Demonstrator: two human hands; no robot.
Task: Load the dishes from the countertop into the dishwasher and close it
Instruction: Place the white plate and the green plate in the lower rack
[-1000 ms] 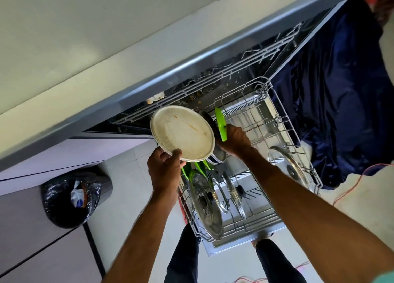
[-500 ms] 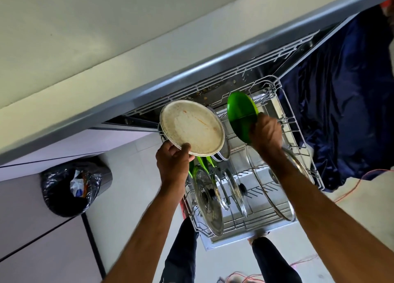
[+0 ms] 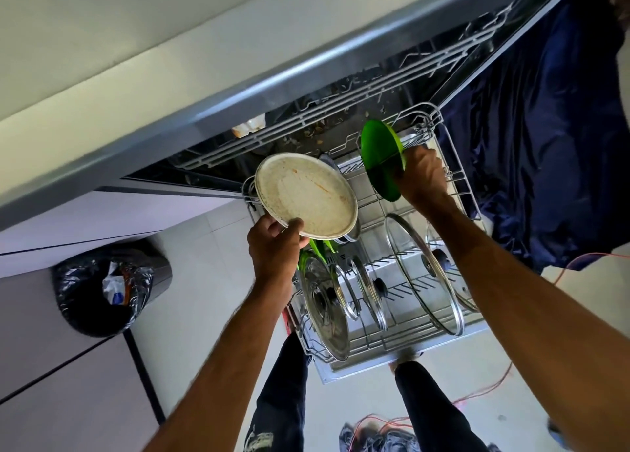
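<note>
My left hand grips the near rim of a dirty cream plate, held above the left side of the dishwasher's pulled-out lower rack. My right hand grips a green plate on edge over the rack's far right part. Several glass lids stand upright in the rack, and more green plates show under the cream plate. A metal dish sits partly hidden behind the cream plate.
The grey countertop edge runs above the open dishwasher, with the upper rack inside. A black-lined bin stands on the floor at left. Dark blue cloth hangs at right. Orange cables lie near my feet.
My right hand lifted the green plate out from beside the cream plate and carried it right and toward the rack's far end. My left hand kept the cream plate almost still.
</note>
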